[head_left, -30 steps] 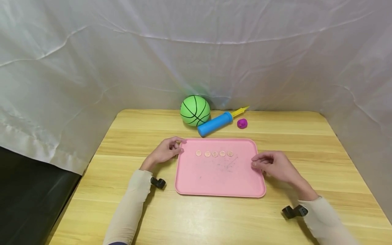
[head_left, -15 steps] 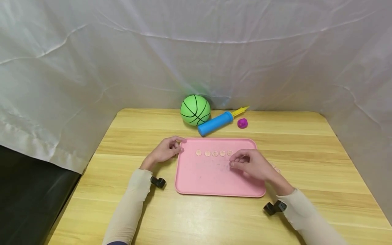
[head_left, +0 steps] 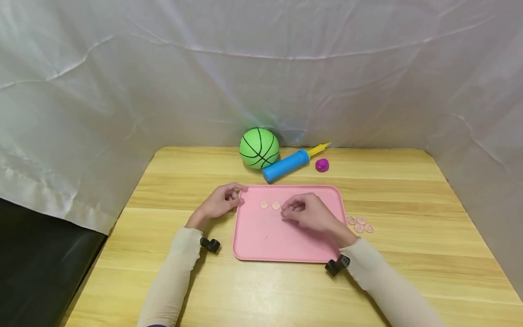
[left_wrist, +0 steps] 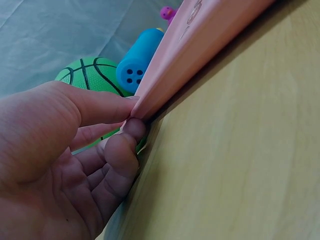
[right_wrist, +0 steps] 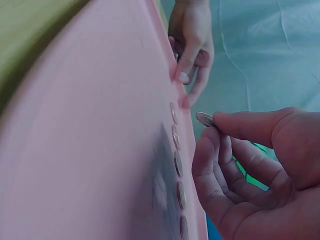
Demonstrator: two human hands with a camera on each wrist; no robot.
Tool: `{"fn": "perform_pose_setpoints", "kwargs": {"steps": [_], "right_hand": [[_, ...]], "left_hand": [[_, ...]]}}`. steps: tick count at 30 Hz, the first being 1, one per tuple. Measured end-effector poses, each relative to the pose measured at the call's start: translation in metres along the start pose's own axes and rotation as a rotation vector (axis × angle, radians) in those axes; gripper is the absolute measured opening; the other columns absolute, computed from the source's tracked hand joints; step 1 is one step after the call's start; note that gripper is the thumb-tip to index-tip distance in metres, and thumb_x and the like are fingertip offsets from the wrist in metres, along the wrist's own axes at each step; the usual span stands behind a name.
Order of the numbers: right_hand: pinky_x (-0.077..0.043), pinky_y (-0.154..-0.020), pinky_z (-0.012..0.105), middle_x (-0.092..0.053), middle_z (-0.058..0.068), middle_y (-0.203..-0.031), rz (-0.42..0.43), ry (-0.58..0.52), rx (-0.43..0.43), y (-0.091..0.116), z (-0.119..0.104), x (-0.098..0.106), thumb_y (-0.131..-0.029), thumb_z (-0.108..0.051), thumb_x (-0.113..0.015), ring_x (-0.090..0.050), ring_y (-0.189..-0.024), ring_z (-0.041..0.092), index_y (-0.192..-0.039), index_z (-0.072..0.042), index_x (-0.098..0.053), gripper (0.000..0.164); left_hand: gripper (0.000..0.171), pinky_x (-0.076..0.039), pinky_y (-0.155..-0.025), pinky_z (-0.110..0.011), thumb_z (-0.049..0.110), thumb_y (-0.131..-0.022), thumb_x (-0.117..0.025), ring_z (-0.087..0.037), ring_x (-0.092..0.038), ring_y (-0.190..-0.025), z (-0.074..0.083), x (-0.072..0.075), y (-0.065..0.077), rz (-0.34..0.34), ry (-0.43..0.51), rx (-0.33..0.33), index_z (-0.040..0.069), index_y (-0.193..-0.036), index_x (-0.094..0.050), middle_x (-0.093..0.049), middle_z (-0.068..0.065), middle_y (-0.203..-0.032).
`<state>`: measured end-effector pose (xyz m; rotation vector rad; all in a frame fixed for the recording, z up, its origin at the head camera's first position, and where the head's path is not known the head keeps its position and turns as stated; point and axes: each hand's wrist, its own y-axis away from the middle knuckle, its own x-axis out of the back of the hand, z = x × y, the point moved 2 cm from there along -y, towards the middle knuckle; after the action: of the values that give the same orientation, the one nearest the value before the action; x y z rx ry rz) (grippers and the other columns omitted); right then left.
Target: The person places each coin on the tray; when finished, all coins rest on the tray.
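Observation:
A pink tray [head_left: 261, 247] lies on the table with a row of coins [head_left: 264, 205] near its far side. At its left edge my left hand [head_left: 220, 200] pinches the rim; in the left wrist view the thumb is on top and a finger below. My right hand [head_left: 312, 213] is over the tray, hiding part of the row in the head view. Between thumb and forefinger it holds one coin [right_wrist: 205, 119], tilted and apart from the row. Several more coins [head_left: 359, 224] lie on the table just right of the tray.
Behind the tray are a green ball [head_left: 259, 148] with black lines, a blue hand pump [head_left: 286, 166] with a yellow tip, and a small magenta toy duck [head_left: 322, 165]. A grey cloth [head_left: 261, 72] hangs at the table's back edge.
My right hand has moved left from the tray's right edge to above the row, uncovering the coins on the table. The left hand stays at the rim.

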<state>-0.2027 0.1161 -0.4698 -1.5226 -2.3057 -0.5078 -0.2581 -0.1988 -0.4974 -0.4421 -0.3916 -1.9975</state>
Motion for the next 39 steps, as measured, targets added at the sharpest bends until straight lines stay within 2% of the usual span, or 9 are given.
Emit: {"fn": "perform_pose_setpoints", "kwargs": {"steps": [5, 9, 15, 22, 24, 29, 39], "right_hand": [[-0.057, -0.077, 0.023, -0.080, 0.002, -0.092, 0.007, 0.043, 0.038, -0.015, -0.007, -0.014, -0.096, -0.016, -0.083, -0.069, -0.085, 0.012, -0.104, -0.011, -0.084, 0.008], [-0.056, -0.080, 0.024, -0.081, 0.001, -0.090, 0.008, 0.088, 0.059, -0.024, -0.012, -0.023, -0.096, -0.015, -0.083, -0.068, -0.084, 0.010, -0.102, -0.011, -0.084, 0.008], [-0.056, -0.079, 0.027, -0.082, -0.001, -0.090, -0.016, 0.141, 0.078, -0.030, -0.019, -0.031, -0.096, -0.011, -0.082, -0.068, -0.080, 0.009, -0.100, -0.011, -0.085, 0.006], [-0.054, -0.075, 0.025, -0.080, 0.001, -0.088, -0.041, 0.169, 0.099, -0.036, -0.024, -0.042, -0.094, -0.014, -0.084, -0.066, -0.076, 0.008, -0.099, -0.008, -0.084, 0.008], [-0.055, -0.074, 0.025, -0.080, 0.002, -0.088, -0.041, 0.170, 0.088, -0.037, -0.026, -0.044, -0.094, -0.009, -0.082, -0.066, -0.076, 0.008, -0.099, -0.007, -0.084, 0.006], [-0.055, -0.073, 0.024, -0.079, 0.004, -0.087, -0.029, 0.184, 0.054, -0.036, -0.028, -0.045, -0.092, 0.001, -0.074, -0.066, -0.076, 0.009, -0.101, -0.005, -0.083, 0.014], [-0.058, -0.083, 0.031, -0.079, 0.007, -0.097, 0.015, 0.192, 0.075, -0.027, -0.027, -0.029, -0.097, -0.005, -0.076, -0.068, -0.087, 0.015, -0.108, -0.005, -0.081, 0.011]], "left_hand": [[0.038, -0.046, -0.058, -0.022, 0.004, -0.104, -0.071, -0.016, -0.054, -0.067, 0.001, 0.001, 0.001, 0.004, 0.006, -0.010, 0.002, -0.142, -0.067, -0.064, -0.011, -0.086], [0.039, -0.047, -0.059, -0.021, 0.004, -0.104, -0.071, -0.016, -0.055, -0.067, 0.001, 0.001, 0.000, -0.002, 0.000, -0.010, 0.002, -0.142, -0.067, -0.065, -0.011, -0.086], [0.039, -0.047, -0.059, -0.021, 0.002, -0.104, -0.070, -0.015, -0.054, -0.067, 0.002, 0.002, 0.000, -0.003, -0.014, -0.018, 0.001, -0.143, -0.067, -0.064, -0.009, -0.087], [0.038, -0.046, -0.060, -0.021, 0.002, -0.105, -0.068, -0.013, -0.054, -0.067, 0.003, 0.002, 0.000, 0.000, -0.029, -0.013, 0.002, -0.142, -0.067, -0.063, -0.007, -0.086], [0.037, -0.046, -0.060, -0.021, 0.003, -0.105, -0.068, -0.013, -0.054, -0.067, 0.003, 0.002, -0.001, 0.002, -0.032, -0.011, 0.003, -0.142, -0.068, -0.064, -0.007, -0.087], [0.038, -0.047, -0.060, -0.021, 0.004, -0.105, -0.069, -0.013, -0.054, -0.069, 0.002, 0.001, -0.001, 0.000, -0.032, -0.016, 0.002, -0.142, -0.067, -0.064, -0.008, -0.087], [0.038, -0.047, -0.061, -0.021, 0.003, -0.104, -0.069, -0.015, -0.054, -0.070, 0.002, 0.000, -0.001, -0.002, -0.022, -0.015, 0.002, -0.142, -0.067, -0.064, -0.008, -0.087]]}}
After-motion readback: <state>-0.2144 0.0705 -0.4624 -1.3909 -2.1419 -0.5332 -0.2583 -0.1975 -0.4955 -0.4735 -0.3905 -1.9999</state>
